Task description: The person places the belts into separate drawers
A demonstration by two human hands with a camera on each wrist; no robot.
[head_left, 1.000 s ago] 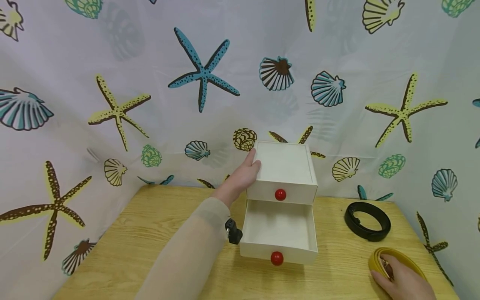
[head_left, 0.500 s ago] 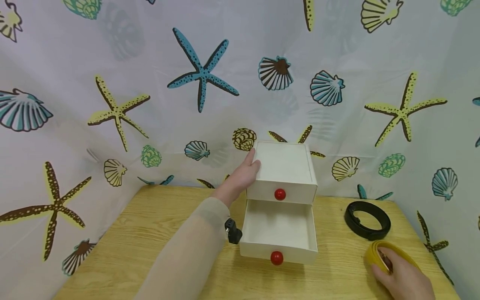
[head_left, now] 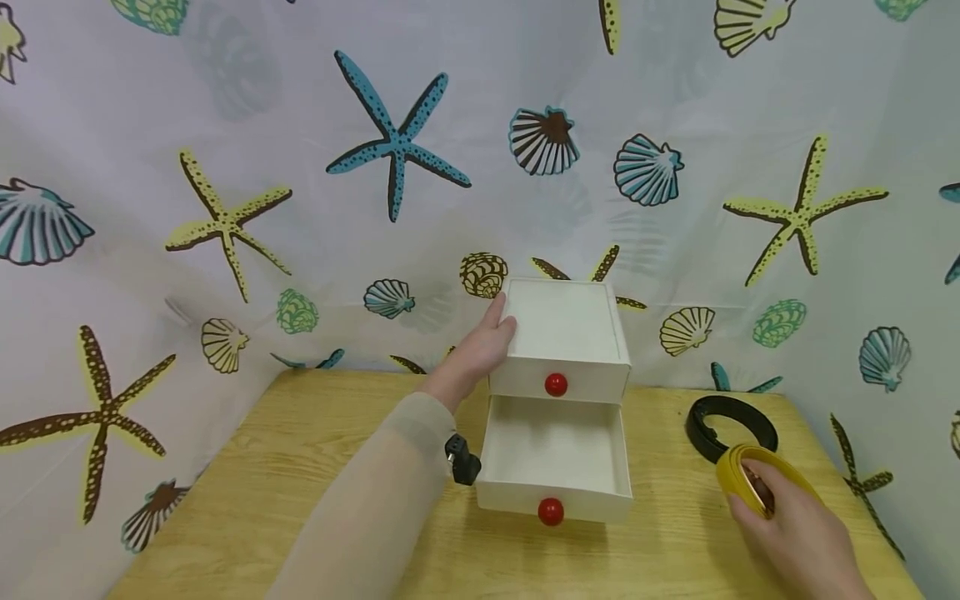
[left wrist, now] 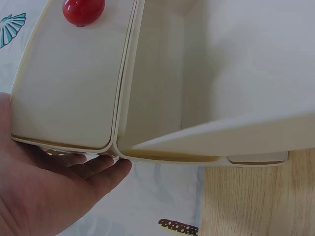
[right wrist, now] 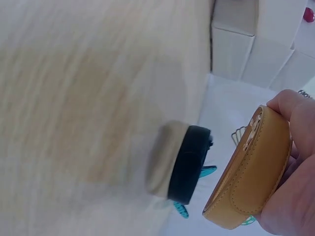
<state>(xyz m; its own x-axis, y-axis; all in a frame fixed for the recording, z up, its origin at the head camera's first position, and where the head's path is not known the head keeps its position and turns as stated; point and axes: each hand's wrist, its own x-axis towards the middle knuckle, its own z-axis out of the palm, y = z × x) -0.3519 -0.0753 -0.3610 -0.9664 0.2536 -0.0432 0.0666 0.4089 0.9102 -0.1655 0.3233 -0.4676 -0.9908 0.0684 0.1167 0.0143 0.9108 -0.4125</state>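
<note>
A small white two-drawer cabinet [head_left: 558, 321] with red knobs stands at the back of the wooden table. Its lower drawer [head_left: 553, 446] is pulled out with nothing in it; the upper drawer is closed. My left hand [head_left: 480, 350] presses against the cabinet's left side, with the thumb at the top edge. In the left wrist view its fingers [left wrist: 106, 174] lie along the side wall. On the right, my right hand [head_left: 798, 521] grips a coiled yellow belt [head_left: 731, 477], raised off the table. Stitching shows on the belt [right wrist: 258, 172] in the right wrist view.
A coiled black belt [head_left: 701, 429] lies on the table right of the cabinet, just beyond the yellow one. A curtain [head_left: 300, 250] printed with shells and starfish hangs behind and at both sides of the table [head_left: 315, 442].
My right hand has lifted the yellow belt and carried it a little left and away from me, towards the black belt. The left hand stays at the cabinet.
</note>
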